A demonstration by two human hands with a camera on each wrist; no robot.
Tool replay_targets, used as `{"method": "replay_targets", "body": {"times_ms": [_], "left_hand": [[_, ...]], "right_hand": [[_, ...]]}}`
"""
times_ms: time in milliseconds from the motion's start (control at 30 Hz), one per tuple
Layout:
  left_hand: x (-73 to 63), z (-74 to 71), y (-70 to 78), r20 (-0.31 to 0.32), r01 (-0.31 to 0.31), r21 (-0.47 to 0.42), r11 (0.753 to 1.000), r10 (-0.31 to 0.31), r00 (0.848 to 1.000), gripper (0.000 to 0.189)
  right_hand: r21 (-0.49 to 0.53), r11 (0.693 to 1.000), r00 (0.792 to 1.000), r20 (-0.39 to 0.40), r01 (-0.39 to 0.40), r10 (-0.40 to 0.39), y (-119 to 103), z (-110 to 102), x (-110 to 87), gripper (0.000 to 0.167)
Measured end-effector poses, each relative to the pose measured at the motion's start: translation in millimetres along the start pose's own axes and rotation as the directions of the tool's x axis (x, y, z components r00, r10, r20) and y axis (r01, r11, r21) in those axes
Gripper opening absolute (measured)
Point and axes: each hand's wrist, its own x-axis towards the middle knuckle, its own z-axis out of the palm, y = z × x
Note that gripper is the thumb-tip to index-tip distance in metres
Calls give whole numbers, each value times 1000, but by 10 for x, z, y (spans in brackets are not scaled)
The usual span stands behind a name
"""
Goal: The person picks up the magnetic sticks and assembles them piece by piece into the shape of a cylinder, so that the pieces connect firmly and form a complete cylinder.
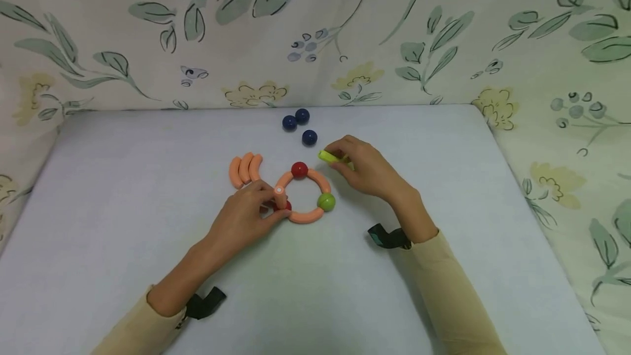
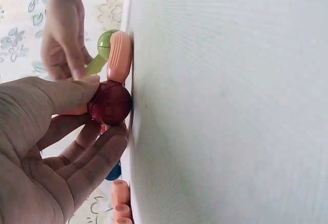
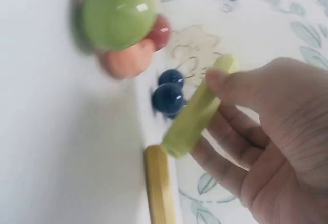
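A ring of curved orange pieces (image 1: 307,217) and balls lies on the table. Its balls are one red ball (image 1: 299,170) at the far side, a green ball (image 1: 326,202) at the right, and another red ball (image 2: 110,103) at the near left. My left hand (image 1: 241,215) pinches that near-left red ball between thumb and fingers. From this ball an orange piece (image 1: 279,197) stands up, its end facing the head camera. To the right of the ring, my right hand (image 1: 365,167) holds a yellow-green stick (image 3: 200,108) between thumb and fingers, raised off the table.
Several loose orange curved pieces (image 1: 245,169) lie left of the ring. Dark blue balls (image 1: 309,137) sit beyond it, near the back edge. In the right wrist view a yellow stick (image 3: 160,185) lies on the white table (image 1: 123,179). Flower-patterned cloth (image 1: 320,32) hangs behind.
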Motion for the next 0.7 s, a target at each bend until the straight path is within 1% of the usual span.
{"method": "replay_targets", "body": {"times_ms": [67,133,267,400,567,700], "left_hand": [[-4,0,-4,-2,-5,5,1000,5,1000,14],[-4,2,-9,-5,-8,10,1000,8,1000,14],[10,5,-14,-2,-12,15,1000,12,1000,14],[15,10,-23,-6,-15,25,1000,15,1000,15],[15,25,-12,3,-19,13,1000,19,1000,14],[5,13,-6,-4,-14,25,1000,14,1000,12]], "right_hand": [[90,996,1000,-12,2,-1,-25,-6,39,27],[153,988,999,-34,3,2,-47,-9,82,28],[224,974,993,-115,28,-2,-114,8,172,29],[315,946,981,-194,79,-17,-208,86,257,29],[347,927,973,-220,140,-64,-271,226,283,28],[364,914,966,-239,180,-95,-278,296,306,27]]}}
